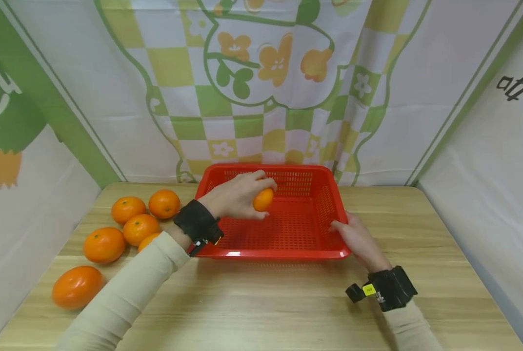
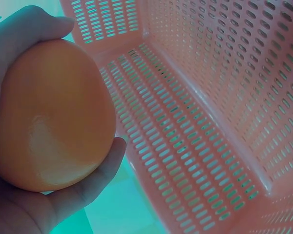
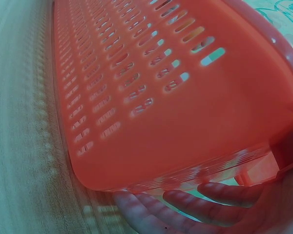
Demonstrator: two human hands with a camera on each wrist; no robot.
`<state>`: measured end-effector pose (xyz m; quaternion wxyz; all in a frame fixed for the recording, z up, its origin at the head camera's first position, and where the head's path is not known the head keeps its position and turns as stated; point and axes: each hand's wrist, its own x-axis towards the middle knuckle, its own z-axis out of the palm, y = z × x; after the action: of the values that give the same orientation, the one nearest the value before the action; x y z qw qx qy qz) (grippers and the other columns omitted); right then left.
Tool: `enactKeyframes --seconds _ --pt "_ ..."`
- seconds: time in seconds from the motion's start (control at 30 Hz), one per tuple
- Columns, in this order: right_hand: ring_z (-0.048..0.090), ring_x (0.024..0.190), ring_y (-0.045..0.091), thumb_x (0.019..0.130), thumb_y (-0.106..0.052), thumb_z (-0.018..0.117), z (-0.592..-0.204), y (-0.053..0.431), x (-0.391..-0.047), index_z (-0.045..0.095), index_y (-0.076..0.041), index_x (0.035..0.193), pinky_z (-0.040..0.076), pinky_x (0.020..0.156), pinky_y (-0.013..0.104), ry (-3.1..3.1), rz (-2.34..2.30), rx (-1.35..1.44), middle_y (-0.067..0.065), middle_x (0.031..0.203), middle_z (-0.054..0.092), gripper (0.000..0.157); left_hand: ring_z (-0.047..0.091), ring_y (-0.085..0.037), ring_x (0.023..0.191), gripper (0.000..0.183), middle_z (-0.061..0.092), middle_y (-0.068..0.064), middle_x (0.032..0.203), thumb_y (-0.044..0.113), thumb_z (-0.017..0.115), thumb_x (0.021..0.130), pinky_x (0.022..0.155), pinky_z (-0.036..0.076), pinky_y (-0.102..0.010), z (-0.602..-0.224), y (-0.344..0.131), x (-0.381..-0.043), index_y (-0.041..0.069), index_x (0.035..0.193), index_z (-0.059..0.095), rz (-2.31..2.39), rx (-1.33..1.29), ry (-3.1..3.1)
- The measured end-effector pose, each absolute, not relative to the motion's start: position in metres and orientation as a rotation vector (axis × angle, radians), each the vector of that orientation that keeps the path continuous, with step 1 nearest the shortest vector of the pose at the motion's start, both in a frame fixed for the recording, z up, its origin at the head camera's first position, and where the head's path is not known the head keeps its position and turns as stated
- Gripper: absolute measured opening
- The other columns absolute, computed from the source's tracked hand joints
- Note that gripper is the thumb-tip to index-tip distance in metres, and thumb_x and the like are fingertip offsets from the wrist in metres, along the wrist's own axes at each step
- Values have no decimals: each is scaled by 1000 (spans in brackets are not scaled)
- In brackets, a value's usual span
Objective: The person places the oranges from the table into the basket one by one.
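An orange mandarin [image 1: 263, 200] is gripped in my left hand [image 1: 239, 196], held above the inside of a red plastic basket [image 1: 283, 254]. In the left wrist view the thumb and fingers curl round the smooth mandarin [image 2: 53, 117], with the slotted basket floor [image 2: 176, 141] beyond it. My right hand [image 1: 361, 241] holds the basket's right side near the front corner, thumb over the rim. Its fingers [image 3: 224, 204] lie along the outside of the basket wall [image 3: 176, 131] in the right wrist view. No fruit shows in the visible part of the basket.
Several mandarins [image 1: 140, 229] stand on the left of the wooden table [image 1: 261, 302]; one is partly hidden behind my left sleeve. The nearest mandarin [image 1: 78, 287] lies close to that forearm. A patterned curtain [image 1: 266, 126] hangs behind the basket, and printed panels flank the table.
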<state>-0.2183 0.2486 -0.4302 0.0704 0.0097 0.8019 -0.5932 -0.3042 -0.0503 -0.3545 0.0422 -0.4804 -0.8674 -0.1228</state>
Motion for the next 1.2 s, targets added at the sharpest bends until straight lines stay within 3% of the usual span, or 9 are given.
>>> enactKeyframes --seconds 0.27,0.57,0.93,1.2 --pt "61 89 35 94 -8 42 -429 249 -220 46 6 126 55 75 39 2396 -1794 31 27 112 58 35 48 -15 82 48 48 0 104 39 75 72 70 47 -34 -361 -41 -313 20 111 53 -356 -1487 -2652" --pt "60 90 35 93 -8 43 -427 248 -221 46 5 126 54 79 44 2409 -1787 37 25 113 58 35 49 -14 74 48 48 -1 101 37 75 72 62 48 -28 -366 -28 -322 19 111 53 -382 -1533 -2603" --pt "60 89 33 94 -8 44 -431 246 -221 45 4 127 55 77 42 2404 -1787 38 25 113 58 36 49 -12 72 49 48 1 98 39 75 71 62 48 -25 -378 -16 -333 20 110 54 -348 -1503 -2654" --pt "61 89 37 92 -7 44 -430 250 -219 44 2 128 55 76 48 2360 -1824 22 27 115 57 37 49 -9 69 49 47 3 98 43 74 71 60 47 -22 -377 0 -338 22 110 54 -345 -1514 -2643"
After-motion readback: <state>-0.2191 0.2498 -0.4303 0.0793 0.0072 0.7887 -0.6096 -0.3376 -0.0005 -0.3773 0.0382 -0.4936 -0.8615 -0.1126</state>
